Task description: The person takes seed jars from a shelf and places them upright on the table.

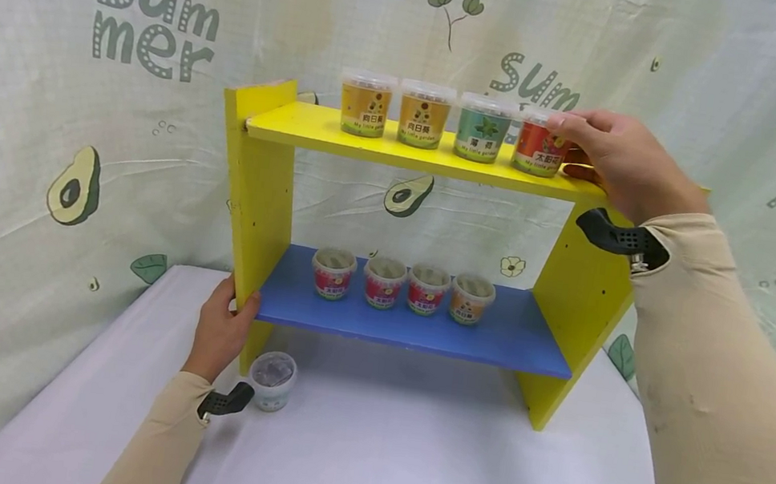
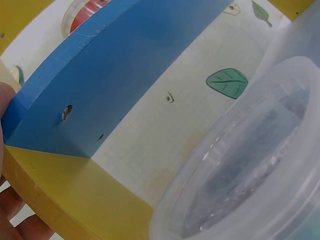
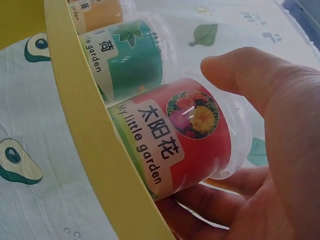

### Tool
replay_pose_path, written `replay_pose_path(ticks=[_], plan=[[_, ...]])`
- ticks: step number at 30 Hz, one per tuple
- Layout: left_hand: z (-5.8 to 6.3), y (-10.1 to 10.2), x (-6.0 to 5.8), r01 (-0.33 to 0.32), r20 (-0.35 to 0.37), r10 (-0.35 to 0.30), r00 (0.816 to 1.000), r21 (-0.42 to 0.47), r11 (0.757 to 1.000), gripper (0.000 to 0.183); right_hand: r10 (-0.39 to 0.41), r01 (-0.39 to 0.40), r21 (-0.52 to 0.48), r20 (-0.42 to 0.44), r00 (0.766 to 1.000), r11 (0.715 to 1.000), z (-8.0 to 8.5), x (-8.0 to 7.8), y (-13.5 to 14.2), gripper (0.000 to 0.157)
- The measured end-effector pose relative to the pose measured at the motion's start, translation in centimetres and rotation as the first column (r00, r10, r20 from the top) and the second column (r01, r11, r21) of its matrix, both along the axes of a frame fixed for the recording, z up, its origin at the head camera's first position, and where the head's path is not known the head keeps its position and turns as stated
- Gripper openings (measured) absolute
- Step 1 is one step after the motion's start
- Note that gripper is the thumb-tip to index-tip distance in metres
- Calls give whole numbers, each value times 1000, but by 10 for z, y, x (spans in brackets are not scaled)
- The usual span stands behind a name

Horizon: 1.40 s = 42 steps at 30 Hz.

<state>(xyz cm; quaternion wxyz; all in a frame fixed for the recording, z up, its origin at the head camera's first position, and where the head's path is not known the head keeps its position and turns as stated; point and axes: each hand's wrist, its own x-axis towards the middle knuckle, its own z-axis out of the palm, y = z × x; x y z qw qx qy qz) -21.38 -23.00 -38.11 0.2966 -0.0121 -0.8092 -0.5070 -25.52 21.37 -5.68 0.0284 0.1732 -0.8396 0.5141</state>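
Note:
My right hand (image 1: pixel 612 156) is at the red plastic cup (image 1: pixel 539 149) on the right of the top shelf board. Its thumb and curled fingers sit on either side of the cup near the clear lid. In the right wrist view this cup (image 3: pixel 175 135) shows a flower picture and stands on the yellow board. My left hand (image 1: pixel 220 330) grips the left side panel of the yellow and blue shelf (image 1: pixel 255 201), thumb at the front by the blue board (image 2: pixel 100 75). Beside that hand, a clear-lidded cup (image 1: pixel 272 385) stands on the table.
A green cup (image 1: pixel 481 134) and two orange cups (image 1: pixel 423 121) stand left of the red one on the top board. On the blue board stand three pink cups (image 1: pixel 332 280) and an orange cup (image 1: pixel 471 305). A printed cloth (image 1: pixel 150 164) hangs behind the white table (image 1: pixel 370 450).

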Motion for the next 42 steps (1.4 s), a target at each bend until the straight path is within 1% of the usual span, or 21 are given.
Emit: replay_pose_path(ticks=[3,7,12,15,20,22,25,27,30,34,42], plan=[[-1,-1,-1,0,5,0,1000,2,1000,46,-7,7,-27,-7,1000,1000,-1,0,1,57],[-1,-1,-2,3,-2,-3,1000,2,1000,46,-27,26,-69,-14,1000,997,-1,1,3,59],[-2,-2,-3,1,1,-1,1000,7,1000,45,-56,52,-90,-40,998,995,-4,2,5,60],[-1,-2,-3,0,2,0,1000,5,1000,45,-61,55,-117,-56,997,992,-5,3,6,59],[0,-1,-3,-2,13,2,1000,2,1000,46,-54,42,-146,-81,995,988,-7,2,8,63],[0,-2,-2,1,14,-1,1000,3,1000,46,-41,24,-193,-86,995,981,-8,2,9,62],[0,-2,-1,6,17,-6,1000,2,1000,47,-6,-21,-289,-90,996,957,-10,3,10,57],[-1,-2,-1,6,19,-6,1000,0,1000,48,12,-43,-332,-96,995,942,-11,3,11,53],[-1,-2,-1,4,14,-4,1000,2,1000,47,22,-60,-341,-115,993,938,-12,4,10,50],[0,-3,0,1,4,-1,1000,6,1000,46,14,-59,-342,-132,991,938,-12,4,9,51],[-2,-2,-3,9,6,-9,1000,2,1000,47,-2,-44,-352,-129,992,935,-14,4,11,52]])
